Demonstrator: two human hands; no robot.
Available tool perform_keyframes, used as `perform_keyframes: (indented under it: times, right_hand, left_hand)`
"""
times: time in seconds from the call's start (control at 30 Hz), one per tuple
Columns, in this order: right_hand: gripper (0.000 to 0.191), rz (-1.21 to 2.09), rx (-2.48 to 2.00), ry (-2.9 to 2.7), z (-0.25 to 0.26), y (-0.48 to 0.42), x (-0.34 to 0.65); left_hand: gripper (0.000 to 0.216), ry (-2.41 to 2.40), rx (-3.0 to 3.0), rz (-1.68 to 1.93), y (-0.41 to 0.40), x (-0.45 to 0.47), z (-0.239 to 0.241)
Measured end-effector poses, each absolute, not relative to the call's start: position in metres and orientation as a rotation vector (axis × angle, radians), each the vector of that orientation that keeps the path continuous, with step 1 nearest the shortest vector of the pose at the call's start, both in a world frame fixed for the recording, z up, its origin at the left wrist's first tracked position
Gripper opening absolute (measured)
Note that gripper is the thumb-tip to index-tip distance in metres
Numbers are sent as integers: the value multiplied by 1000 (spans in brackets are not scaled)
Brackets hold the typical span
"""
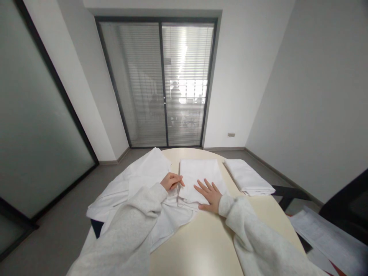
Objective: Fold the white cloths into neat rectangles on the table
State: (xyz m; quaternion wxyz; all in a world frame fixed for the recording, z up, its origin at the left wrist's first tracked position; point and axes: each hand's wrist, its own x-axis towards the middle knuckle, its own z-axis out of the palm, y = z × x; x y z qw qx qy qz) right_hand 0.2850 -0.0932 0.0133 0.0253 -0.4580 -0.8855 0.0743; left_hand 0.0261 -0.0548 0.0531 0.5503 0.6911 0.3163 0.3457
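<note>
Mid-fold, by the look of it: flattening and squaring a folded white cloth (201,174) near the middle of the pale round counter (207,237), a little toward the far side. Right hand (209,195) spread wide, palm down, fingers apart, pressed on the near right part of that cloth. Left hand (171,181) loosely curled, fingertips drawn together and pointing right, touching the cloth's left edge; hard to tell whether actually pinching a layer or only resting against it. Both arms in light grey sleeves. Beside and under the left forearm, a loose white sheet (135,184), rumpled, spread over the left side of the counter and hanging off its rim, touching the folded cloth along the left edge. Well apart on the right, a second folded cloth (248,177), neat, lying close to the counter's edge. Off the counter at lower right, some printed papers (324,237) and a dark chair (347,207). Straight ahead, a glass door with blinds (161,84). Judged from this: creases being set, edges being lined up, fold not yet as tidy as the one on the right. For any further fold, a firm hold at the left edge, the right palm kept down as an anchor, and care not to drag the loose sheet along with the top layer.
</note>
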Motion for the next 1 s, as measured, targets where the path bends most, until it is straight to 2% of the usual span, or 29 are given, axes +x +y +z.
perform_keyframes:
  times: [0.13, 0.27, 0.37, 0.6, 0.73, 0.87, 1.0]
  right_hand:
    - [80, 264, -1421, -2742, 17, -80, 285]
    - [80, 233, -1453, -2718, 21, -60, 275]
    - [80, 207, -1428, -2718, 23, -47, 263]
    - [80, 290, -1350, -2748, 20, -31, 278]
    - [71, 276, -1342, -2764, 20, -28, 291]
    - [60, 140, -1448, -2791, 36, -34, 282]
    - [46, -126, -1585, -2731, 66, -48, 272]
  left_hand:
    - [44, 928, 1643, 1137, -45, 26, 45]
    - [28, 1070, 1930, 1337, -40, 27, 41]
    - [24, 1047, 2224, 1323, -39, 27, 39]
    - [44, 1049, 2662, 920, -42, 23, 32]
    - [33, 1056, 2764, 832, -45, 24, 34]
    - [25, 1001, 2887, 911, -48, 26, 39]
    - [26, 896, 2997, 1183, -51, 25, 43]
